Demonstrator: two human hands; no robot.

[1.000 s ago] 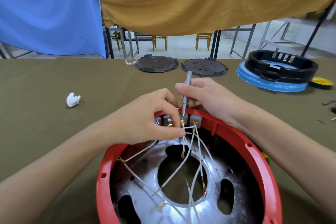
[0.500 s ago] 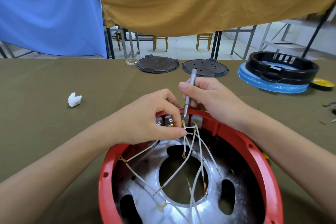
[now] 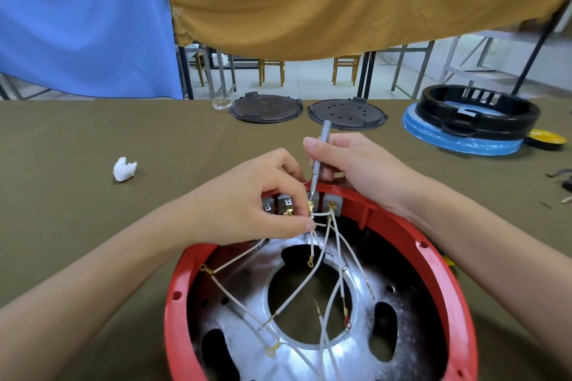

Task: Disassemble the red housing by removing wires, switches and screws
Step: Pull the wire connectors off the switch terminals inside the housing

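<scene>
The round red housing (image 3: 433,260) lies open side up on the olive table, with a silver plate inside. White wires (image 3: 312,275) with brass terminals fan out across the plate from grey switches (image 3: 335,202) on the far inner wall. My left hand (image 3: 247,204) pinches a white wire just below a brass terminal at the switches. My right hand (image 3: 349,164) grips a thin grey screwdriver (image 3: 318,155), nearly upright, its tip on that same terminal. More switches sit half hidden behind my left fingers.
Two dark round lids (image 3: 266,108) (image 3: 346,113) lie at the table's far edge. A black ring on a blue disc (image 3: 473,120) and a yellow cap (image 3: 546,138) sit far right. A crumpled white tissue (image 3: 123,168) lies left. Small dark parts (image 3: 560,175) lie at the right edge.
Both hands stay at the switches. The screwdriver has tilted slightly more upright, its top shifting a little right, while the left hand keeps its pinch on the wire.
</scene>
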